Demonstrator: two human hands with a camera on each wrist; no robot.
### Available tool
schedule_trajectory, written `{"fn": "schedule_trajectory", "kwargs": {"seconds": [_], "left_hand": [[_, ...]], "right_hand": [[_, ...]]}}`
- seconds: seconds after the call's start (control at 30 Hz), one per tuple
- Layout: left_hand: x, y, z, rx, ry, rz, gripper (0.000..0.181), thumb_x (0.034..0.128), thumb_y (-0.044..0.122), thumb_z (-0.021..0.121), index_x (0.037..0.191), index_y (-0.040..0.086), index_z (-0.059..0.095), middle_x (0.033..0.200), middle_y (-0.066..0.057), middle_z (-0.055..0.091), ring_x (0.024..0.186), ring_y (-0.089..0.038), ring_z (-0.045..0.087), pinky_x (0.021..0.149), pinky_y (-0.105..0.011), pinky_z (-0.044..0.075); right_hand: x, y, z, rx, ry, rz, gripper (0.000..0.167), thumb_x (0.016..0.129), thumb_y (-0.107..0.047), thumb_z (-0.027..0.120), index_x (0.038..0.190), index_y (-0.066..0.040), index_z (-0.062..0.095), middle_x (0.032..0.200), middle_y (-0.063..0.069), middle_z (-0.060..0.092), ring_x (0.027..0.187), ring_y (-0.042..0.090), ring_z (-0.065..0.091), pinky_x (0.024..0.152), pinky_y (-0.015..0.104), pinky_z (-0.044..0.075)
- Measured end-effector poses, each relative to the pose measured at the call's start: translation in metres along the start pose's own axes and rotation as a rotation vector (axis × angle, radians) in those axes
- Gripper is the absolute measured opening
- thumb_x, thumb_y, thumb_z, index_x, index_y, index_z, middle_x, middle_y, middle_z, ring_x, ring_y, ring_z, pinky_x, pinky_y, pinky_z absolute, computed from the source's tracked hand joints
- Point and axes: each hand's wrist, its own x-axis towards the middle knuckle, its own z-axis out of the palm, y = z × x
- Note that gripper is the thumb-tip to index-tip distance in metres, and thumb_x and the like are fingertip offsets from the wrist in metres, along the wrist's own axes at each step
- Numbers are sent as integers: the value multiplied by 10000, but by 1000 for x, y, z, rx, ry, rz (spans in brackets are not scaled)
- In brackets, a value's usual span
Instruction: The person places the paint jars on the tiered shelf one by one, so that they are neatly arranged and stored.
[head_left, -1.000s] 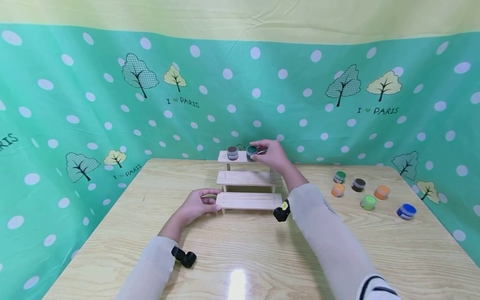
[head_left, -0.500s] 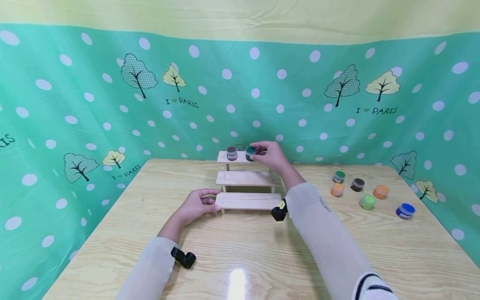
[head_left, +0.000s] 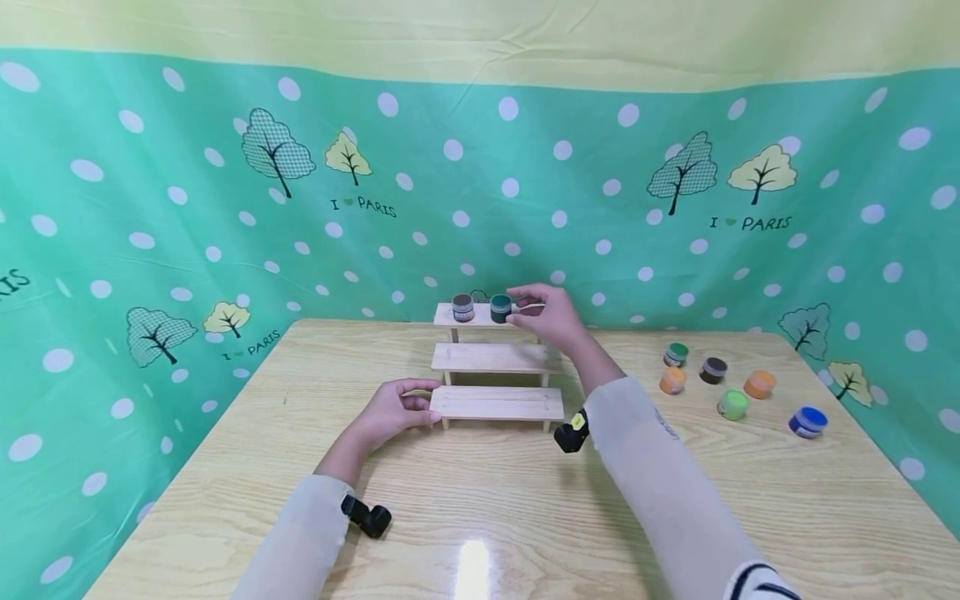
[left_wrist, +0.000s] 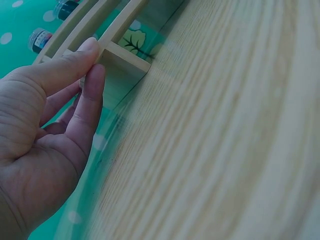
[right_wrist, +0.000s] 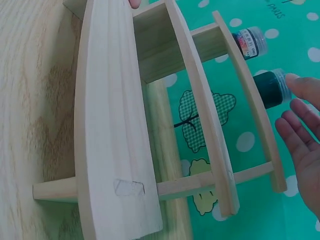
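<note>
A three-tier wooden stand [head_left: 497, 358] holds two jars on its top tier: a dark brown one [head_left: 462, 308] at the left and a dark green one [head_left: 501, 308] beside it. My left hand [head_left: 393, 412] pinches the left end of the lowest tier between thumb and fingers, as the left wrist view shows at the stand's edge [left_wrist: 122, 25]. My right hand [head_left: 551, 317] is at the right of the dark green jar [right_wrist: 270, 90], fingers spread and relaxed, the thumb tip next to its lid. Both jars stand upright.
On the table's right side stand several jars: green [head_left: 676, 355], black [head_left: 713, 371], two orange [head_left: 672, 381], light green [head_left: 733, 405] and blue [head_left: 808, 422]. A dotted green cloth [head_left: 420, 192] hangs behind the wooden table [head_left: 420, 517].
My right hand has loosened its fingers from the dark green jar and moved slightly right; the jar remains on the top tier. My left hand has kept its hold.
</note>
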Motion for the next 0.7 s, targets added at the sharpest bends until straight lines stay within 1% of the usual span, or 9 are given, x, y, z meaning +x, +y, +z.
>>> {"fn": "schedule_trajectory", "kwargs": {"seconds": [0.2, 0.37, 0.43, 0.57, 0.7], "left_hand": [[1, -1, -1, 4, 17, -12, 595, 744, 56, 843, 1288, 42, 603, 906, -127, 664, 805, -202, 649, 684, -318, 571], [1, 0, -1, 2, 11, -9, 601, 748, 64, 841, 1295, 38, 595, 909, -129, 666, 812, -205, 651, 694, -328, 574], [1, 0, -1, 0, 11, -10, 601, 748, 63, 840, 1296, 39, 595, 908, -131, 666, 812, -206, 651, 696, -330, 574], [1, 0, -1, 3, 15, -14, 605, 743, 66, 845, 1296, 45, 599, 904, -129, 666, 809, -205, 651, 690, -329, 574], [1, 0, -1, -1, 10, -14, 607, 743, 66, 845, 1297, 46, 599, 907, -133, 670, 811, -208, 653, 690, -331, 573]], "right_hand": [[-6, -3, -3, -14, -12, -48, 440, 824, -57, 781, 1243, -69, 646, 1246, 152, 590, 1098, 262, 596, 930, 312, 507], [-13, -3, -7, 16, -17, -105, 449, 826, -15, 768, 1254, -22, 634, 1274, 192, 566, 1120, 304, 568, 971, 404, 484], [-16, -2, -8, 29, -18, -121, 449, 831, -21, 767, 1258, -4, 629, 1274, 187, 564, 1129, 332, 558, 978, 416, 478], [-24, -2, -13, 42, -21, -140, 446, 834, -62, 777, 1255, -10, 635, 1262, 152, 569, 1146, 373, 546, 982, 397, 477], [-34, -2, -17, 39, -18, -159, 443, 832, -87, 786, 1242, -8, 639, 1247, 127, 574, 1140, 353, 554, 980, 378, 478]]}}
